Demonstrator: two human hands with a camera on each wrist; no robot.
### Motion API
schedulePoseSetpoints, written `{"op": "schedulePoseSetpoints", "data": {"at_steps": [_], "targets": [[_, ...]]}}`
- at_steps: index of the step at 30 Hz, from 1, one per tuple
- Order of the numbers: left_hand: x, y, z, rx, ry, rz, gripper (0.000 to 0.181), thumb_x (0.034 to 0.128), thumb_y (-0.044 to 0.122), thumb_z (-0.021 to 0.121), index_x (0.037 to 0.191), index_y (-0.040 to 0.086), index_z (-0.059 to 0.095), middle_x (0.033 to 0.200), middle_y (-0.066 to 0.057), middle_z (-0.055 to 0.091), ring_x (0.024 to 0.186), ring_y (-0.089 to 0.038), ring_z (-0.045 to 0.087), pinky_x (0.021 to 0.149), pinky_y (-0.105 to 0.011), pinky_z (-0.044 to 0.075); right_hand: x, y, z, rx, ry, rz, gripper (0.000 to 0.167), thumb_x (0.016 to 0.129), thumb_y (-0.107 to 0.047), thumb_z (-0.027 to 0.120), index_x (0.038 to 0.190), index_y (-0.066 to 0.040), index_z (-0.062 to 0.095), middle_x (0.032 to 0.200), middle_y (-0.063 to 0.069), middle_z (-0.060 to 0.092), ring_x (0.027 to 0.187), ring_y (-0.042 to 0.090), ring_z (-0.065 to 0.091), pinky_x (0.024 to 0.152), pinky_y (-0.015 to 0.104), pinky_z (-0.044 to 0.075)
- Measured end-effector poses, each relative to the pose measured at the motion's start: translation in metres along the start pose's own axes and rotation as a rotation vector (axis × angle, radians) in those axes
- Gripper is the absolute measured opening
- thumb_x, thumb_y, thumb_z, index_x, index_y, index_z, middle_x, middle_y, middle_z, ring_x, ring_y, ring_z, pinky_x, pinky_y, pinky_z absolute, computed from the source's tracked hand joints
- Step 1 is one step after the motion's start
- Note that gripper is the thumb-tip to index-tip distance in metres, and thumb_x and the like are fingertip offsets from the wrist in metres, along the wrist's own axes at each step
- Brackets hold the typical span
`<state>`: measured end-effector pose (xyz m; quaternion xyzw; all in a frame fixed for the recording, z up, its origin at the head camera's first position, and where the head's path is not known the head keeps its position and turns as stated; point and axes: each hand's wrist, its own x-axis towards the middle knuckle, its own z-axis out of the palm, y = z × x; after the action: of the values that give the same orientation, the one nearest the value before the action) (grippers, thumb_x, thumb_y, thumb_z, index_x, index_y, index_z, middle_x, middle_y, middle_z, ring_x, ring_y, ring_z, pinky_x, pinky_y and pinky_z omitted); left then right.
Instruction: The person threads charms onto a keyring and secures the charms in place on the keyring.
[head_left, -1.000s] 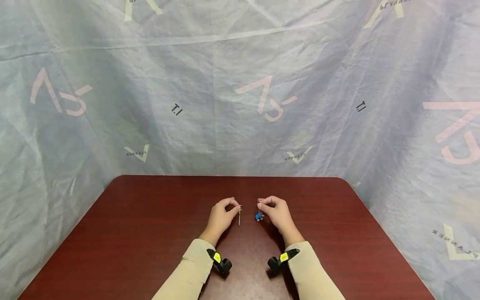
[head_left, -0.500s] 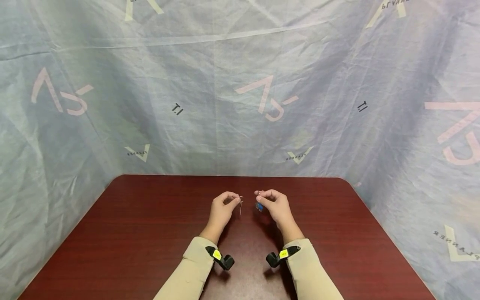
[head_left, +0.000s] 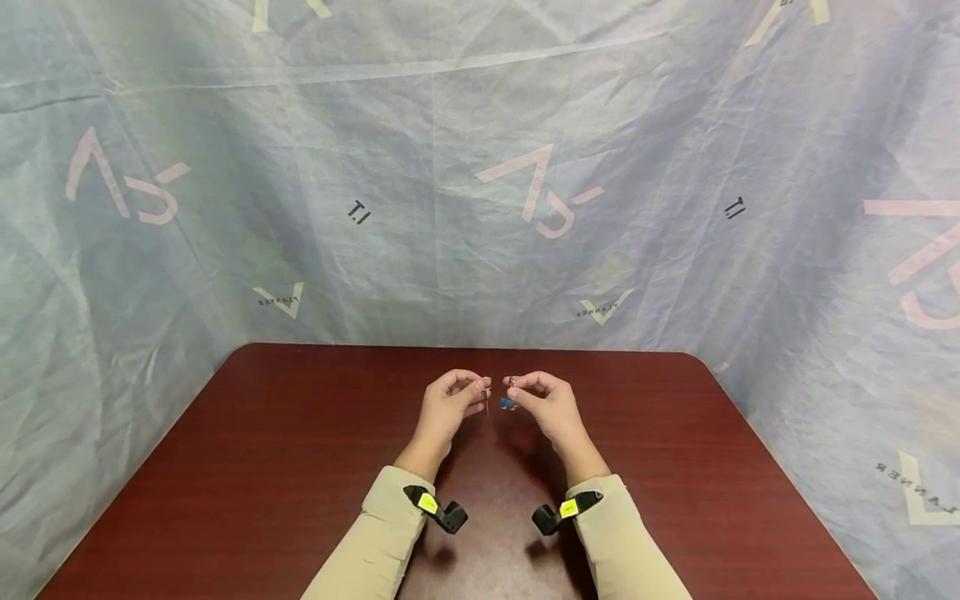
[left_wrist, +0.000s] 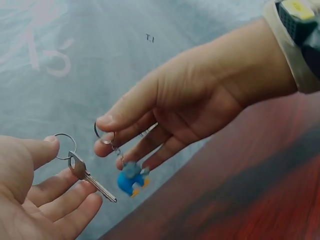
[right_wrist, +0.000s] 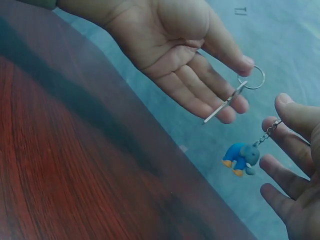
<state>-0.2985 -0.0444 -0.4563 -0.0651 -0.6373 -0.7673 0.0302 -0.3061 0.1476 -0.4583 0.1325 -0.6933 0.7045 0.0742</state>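
In the head view my left hand [head_left: 446, 408] is raised above the table and pinches a thin metal ring [left_wrist: 66, 145] between thumb and index finger. A metal key [left_wrist: 92, 180] hangs from that ring, its blade pointing down. Across a small gap, my right hand [head_left: 551, 410] pinches the ring [left_wrist: 104, 134] of a keychain. From it a short chain [right_wrist: 269, 132] bears a small elephant figure [right_wrist: 241, 157], grey-headed with a blue body and orange feet. The key and the keychain hang side by side, apart from each other.
Below the hands lies a dark red wooden table [head_left: 262, 467] with rounded far corners. Grey printed cloth [head_left: 405, 167] hangs behind it and at both sides. A black wrist camera [head_left: 447, 515] sits on the left sleeve, another black camera [head_left: 551, 518] on the right sleeve.
Both hands have risen and moved away from the body, bringing the key and the elephant keychain closer together. Each hand keeps its pinch on its ring.
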Motion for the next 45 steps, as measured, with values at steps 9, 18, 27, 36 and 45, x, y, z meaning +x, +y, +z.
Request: {"op": "schedulePoseSetpoints", "data": {"at_steps": [9, 18, 27, 36, 45], "targets": [[-0.002, 0.011, 0.001, -0.115, -0.047, -0.051, 0.012, 0.0983, 0.009, 0.067, 0.107, 0.000, 0.065, 0.105, -0.012, 0.074, 0.100, -0.031, 0.072, 0.091, -0.048, 0.056, 0.000, -0.010, 0.002, -0.078, 0.019, -0.056, 0.037, 0.087, -0.002, 0.079, 0.122, -0.002, 0.068, 0.112, 0.022, 0.073, 0.102, 0.024, 0.070, 0.077, 0.026, 0.057], [-0.006, 0.024, 0.000, -0.171, -0.082, -0.067, 0.005, 0.0986, 0.006, 0.065, 0.103, 0.004, 0.066, 0.102, -0.008, 0.073, 0.099, -0.027, 0.073, 0.093, -0.046, 0.056, -0.002, -0.017, 0.003, -0.080, -0.005, -0.039, 0.038, 0.088, -0.001, 0.077, 0.125, 0.001, 0.069, 0.116, 0.029, 0.068, 0.099, 0.017, 0.071, 0.081, 0.024, 0.056], [-0.007, 0.030, -0.001, -0.188, -0.100, -0.112, 0.003, 0.0975, 0.007, 0.067, 0.101, 0.006, 0.067, 0.101, -0.005, 0.073, 0.093, -0.020, 0.073, 0.088, -0.037, 0.057, -0.004, -0.025, 0.004, -0.057, -0.036, -0.060, 0.034, 0.088, 0.001, 0.076, 0.121, 0.005, 0.069, 0.115, 0.028, 0.070, 0.106, 0.033, 0.070, 0.081, 0.024, 0.057], [-0.006, 0.029, 0.000, -0.278, -0.108, -0.193, 0.004, 0.1000, 0.008, 0.063, 0.100, 0.007, 0.067, 0.108, -0.010, 0.074, 0.097, -0.020, 0.073, 0.088, -0.034, 0.057, -0.005, -0.028, 0.003, -0.036, -0.045, -0.065, 0.034, 0.090, 0.001, 0.074, 0.122, 0.007, 0.068, 0.116, 0.031, 0.068, 0.111, 0.042, 0.066, 0.081, 0.026, 0.058], [-0.006, 0.028, 0.000, -0.277, -0.093, -0.220, 0.014, 0.0997, 0.010, 0.064, 0.107, 0.001, 0.073, 0.123, -0.021, 0.069, 0.106, -0.026, 0.071, 0.093, -0.035, 0.056, -0.006, -0.030, 0.003, -0.034, -0.045, -0.065, 0.034, 0.089, -0.001, 0.076, 0.122, 0.004, 0.068, 0.115, 0.026, 0.070, 0.103, 0.023, 0.071, 0.084, 0.028, 0.058]]}}
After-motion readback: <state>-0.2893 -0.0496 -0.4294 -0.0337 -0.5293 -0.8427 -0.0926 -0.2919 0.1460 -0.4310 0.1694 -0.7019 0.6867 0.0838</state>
